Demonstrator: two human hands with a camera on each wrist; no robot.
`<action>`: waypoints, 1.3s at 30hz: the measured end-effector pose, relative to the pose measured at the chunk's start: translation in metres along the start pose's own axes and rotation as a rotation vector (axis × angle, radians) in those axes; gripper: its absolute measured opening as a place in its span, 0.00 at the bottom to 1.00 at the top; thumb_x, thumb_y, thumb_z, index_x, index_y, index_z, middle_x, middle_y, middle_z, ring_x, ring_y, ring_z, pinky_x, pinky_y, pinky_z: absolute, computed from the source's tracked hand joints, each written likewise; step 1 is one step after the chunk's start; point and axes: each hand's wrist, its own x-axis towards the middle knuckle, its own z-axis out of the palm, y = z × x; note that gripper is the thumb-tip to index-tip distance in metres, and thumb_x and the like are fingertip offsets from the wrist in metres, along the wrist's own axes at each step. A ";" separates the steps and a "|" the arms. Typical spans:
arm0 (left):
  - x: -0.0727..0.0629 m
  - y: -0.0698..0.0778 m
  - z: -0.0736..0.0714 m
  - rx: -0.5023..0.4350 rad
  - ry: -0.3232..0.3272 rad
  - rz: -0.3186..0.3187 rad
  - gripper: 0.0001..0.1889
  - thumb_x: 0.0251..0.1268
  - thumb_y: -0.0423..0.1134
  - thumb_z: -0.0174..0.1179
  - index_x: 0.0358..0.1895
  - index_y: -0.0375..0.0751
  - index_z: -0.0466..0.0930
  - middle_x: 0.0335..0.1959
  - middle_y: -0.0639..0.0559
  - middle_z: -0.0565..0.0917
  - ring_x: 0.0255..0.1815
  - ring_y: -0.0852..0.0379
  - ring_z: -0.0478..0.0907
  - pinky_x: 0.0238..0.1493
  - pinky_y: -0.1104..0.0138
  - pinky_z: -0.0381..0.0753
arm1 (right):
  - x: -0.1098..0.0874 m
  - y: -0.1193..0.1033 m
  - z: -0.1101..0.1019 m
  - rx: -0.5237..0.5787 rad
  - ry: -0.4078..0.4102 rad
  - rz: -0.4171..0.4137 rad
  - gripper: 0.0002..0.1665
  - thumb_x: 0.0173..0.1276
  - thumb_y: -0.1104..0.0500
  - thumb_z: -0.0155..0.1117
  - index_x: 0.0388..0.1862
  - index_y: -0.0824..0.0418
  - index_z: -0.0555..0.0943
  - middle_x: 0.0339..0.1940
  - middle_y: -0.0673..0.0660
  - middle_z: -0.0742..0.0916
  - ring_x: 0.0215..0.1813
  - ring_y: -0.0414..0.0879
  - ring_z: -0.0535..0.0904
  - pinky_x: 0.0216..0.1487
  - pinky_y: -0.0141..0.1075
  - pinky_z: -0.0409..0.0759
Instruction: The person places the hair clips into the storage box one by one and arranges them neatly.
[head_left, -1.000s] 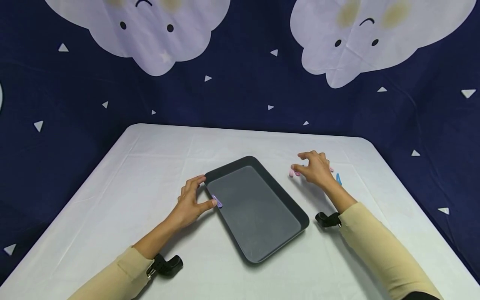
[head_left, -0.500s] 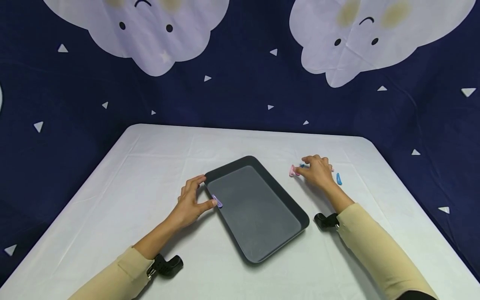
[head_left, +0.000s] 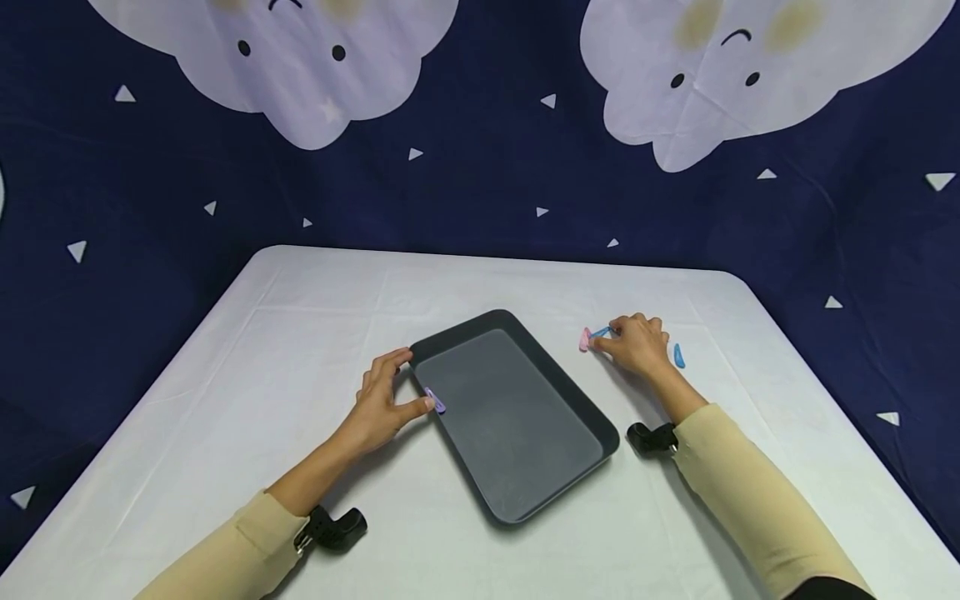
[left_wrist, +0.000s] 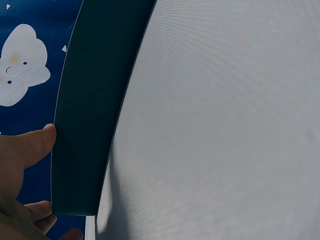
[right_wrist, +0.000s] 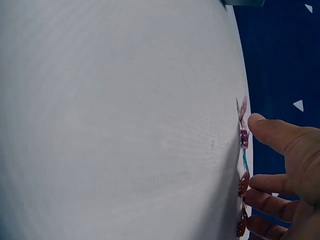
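My left hand (head_left: 381, 412) touches the left rim of a dark grey baking tray (head_left: 517, 417), thumb and fingers spread along it. A purple snap hair clip (head_left: 434, 401) sits on the rim by the thumb. In the left wrist view the tray wall (left_wrist: 90, 110) stands beside the fingers. To the right of the tray, my right hand (head_left: 637, 343) hovers low over small hair clips, thumb and fingers apart. By its fingertips are a pink clip (head_left: 585, 340) and a blue clip (head_left: 601, 332). Reddish clips (right_wrist: 243, 185) show under the fingers in the right wrist view.
Another blue hair clip (head_left: 678, 356) lies right of my right hand. A white cloth (head_left: 315, 300) covers the table. Behind it hangs a dark blue curtain (head_left: 480, 183) with clouds. A black wrist camera (head_left: 337, 531) hangs under each forearm.
My right hand has lowered and shifted slightly right, its finger and thumb closer to the clips; more of the pink and blue clips shows. My left hand and the tray stay put.
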 end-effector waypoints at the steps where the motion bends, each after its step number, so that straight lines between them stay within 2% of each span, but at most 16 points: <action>1: 0.000 0.000 0.000 -0.001 0.001 -0.002 0.42 0.55 0.41 0.67 0.71 0.38 0.55 0.72 0.44 0.55 0.69 0.44 0.52 0.63 0.46 0.49 | 0.000 0.000 0.000 -0.002 -0.002 0.002 0.35 0.60 0.44 0.64 0.57 0.69 0.76 0.55 0.71 0.77 0.55 0.68 0.64 0.50 0.56 0.59; 5: 0.000 0.002 -0.001 -0.007 0.002 0.000 0.42 0.54 0.41 0.67 0.71 0.39 0.55 0.72 0.44 0.55 0.69 0.44 0.52 0.63 0.46 0.49 | 0.002 0.000 0.000 -0.001 0.002 0.004 0.36 0.59 0.43 0.65 0.56 0.68 0.76 0.54 0.71 0.77 0.55 0.69 0.64 0.50 0.56 0.59; 12: 0.001 0.000 -0.001 -0.004 0.003 0.013 0.42 0.55 0.42 0.67 0.71 0.38 0.55 0.72 0.44 0.55 0.69 0.43 0.52 0.62 0.43 0.49 | 0.005 -0.001 0.001 0.000 0.007 -0.017 0.35 0.58 0.44 0.65 0.56 0.68 0.77 0.54 0.72 0.77 0.56 0.70 0.64 0.53 0.63 0.57; 23: 0.000 -0.001 -0.001 -0.006 0.008 0.006 0.42 0.54 0.41 0.67 0.71 0.39 0.55 0.72 0.45 0.55 0.70 0.44 0.52 0.64 0.42 0.48 | 0.007 0.002 0.004 -0.001 -0.003 -0.024 0.35 0.58 0.43 0.65 0.57 0.66 0.77 0.54 0.70 0.77 0.55 0.68 0.64 0.50 0.58 0.58; 30: -0.001 0.000 0.000 -0.016 0.005 0.004 0.42 0.54 0.41 0.67 0.71 0.39 0.55 0.72 0.46 0.55 0.70 0.44 0.51 0.64 0.41 0.47 | 0.007 0.002 0.004 0.023 0.018 -0.045 0.32 0.57 0.46 0.65 0.55 0.65 0.78 0.53 0.68 0.79 0.55 0.67 0.65 0.50 0.57 0.58; 39: 0.000 -0.001 0.000 -0.007 0.000 0.000 0.42 0.54 0.41 0.67 0.71 0.39 0.54 0.72 0.45 0.55 0.69 0.43 0.52 0.63 0.41 0.48 | 0.002 -0.008 -0.008 0.083 -0.010 -0.087 0.31 0.59 0.46 0.64 0.57 0.62 0.76 0.57 0.65 0.78 0.59 0.64 0.65 0.55 0.67 0.55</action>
